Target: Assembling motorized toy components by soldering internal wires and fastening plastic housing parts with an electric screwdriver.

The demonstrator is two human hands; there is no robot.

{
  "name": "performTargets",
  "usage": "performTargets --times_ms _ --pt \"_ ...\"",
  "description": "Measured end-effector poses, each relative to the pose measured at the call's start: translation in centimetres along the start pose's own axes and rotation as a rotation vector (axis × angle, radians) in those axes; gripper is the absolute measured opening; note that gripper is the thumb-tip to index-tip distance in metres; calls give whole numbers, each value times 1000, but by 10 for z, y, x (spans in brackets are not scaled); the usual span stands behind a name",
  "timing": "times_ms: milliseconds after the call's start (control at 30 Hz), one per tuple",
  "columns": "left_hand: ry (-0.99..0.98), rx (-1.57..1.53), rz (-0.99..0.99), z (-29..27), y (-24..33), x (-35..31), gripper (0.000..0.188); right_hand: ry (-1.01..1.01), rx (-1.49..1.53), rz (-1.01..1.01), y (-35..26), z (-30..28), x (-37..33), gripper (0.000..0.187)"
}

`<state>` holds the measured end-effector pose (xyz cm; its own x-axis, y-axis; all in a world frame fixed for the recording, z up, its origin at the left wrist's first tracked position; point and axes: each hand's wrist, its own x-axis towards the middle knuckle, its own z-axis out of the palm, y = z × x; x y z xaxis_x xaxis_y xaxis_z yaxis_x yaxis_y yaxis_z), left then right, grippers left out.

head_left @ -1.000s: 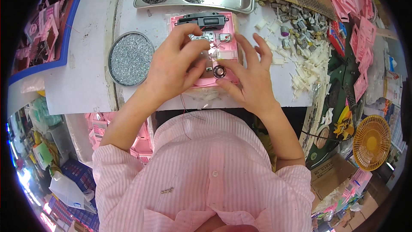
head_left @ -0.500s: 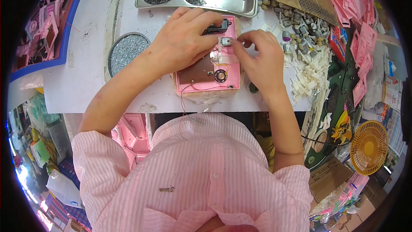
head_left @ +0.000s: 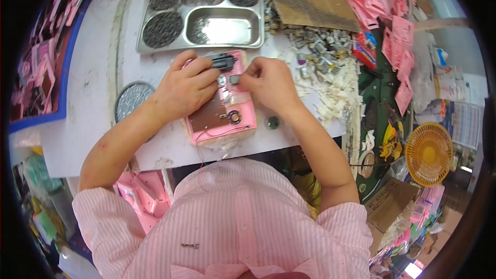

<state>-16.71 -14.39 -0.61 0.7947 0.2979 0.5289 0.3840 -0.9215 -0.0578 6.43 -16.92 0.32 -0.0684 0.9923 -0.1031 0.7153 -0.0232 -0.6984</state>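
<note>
A pink plastic casing [head_left: 249,111] lies on the white table in front of me, its inside facing up. It carries a brown board [head_left: 207,116], a round black speaker-like part [head_left: 234,118], a black block [head_left: 223,61] near the far end and thin wires. My left hand [head_left: 187,87] curls over the casing's left side, with its fingertips by the black block and a clear-white part. From the right, my right hand [head_left: 273,82] pinches at a small silvery motor [head_left: 234,80] in the casing's middle. Its fingertips partly hide their hold.
A steel compartment tray [head_left: 201,51] of dark screws stands beyond the casing. A round bowl [head_left: 120,96] of silvery screws sits left. Small motors [head_left: 330,46], white plastic pieces [head_left: 333,90] and cardboard [head_left: 315,8] lie right. A blue-rimmed bin [head_left: 64,88] of pink parts is far left.
The view has shifted, so the table and casing appear lower and further left, and more of the tray shows. Both hands stay at the casing, the right still by the small motor.
</note>
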Motion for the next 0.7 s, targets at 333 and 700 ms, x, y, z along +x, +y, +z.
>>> performTargets --times_ms 333,700 --pt "-218 62 -150 -11 19 -8 34 -105 -936 -573 -43 3 -29 15" --pt "-428 -43 -132 -19 14 -23 76 444 -1318 39 214 -333 186 45"
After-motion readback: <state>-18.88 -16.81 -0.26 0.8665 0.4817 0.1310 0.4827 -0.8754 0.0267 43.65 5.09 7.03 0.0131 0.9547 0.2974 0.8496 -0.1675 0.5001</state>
